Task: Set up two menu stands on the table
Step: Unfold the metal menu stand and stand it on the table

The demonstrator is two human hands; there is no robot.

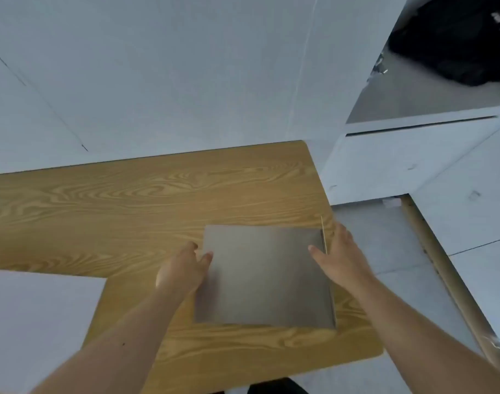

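In the head view, a grey menu stand (264,277) is over the right part of the wooden table (129,200). The left hand (183,270) holds its left edge, the right hand (341,257) its right edge; most fingers are hidden. A white sheet (35,322) is cut off at left.

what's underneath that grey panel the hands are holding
The grey panel lies over the wooden table, left hand and right hand at its sides. Anything directly beneath it is covered.
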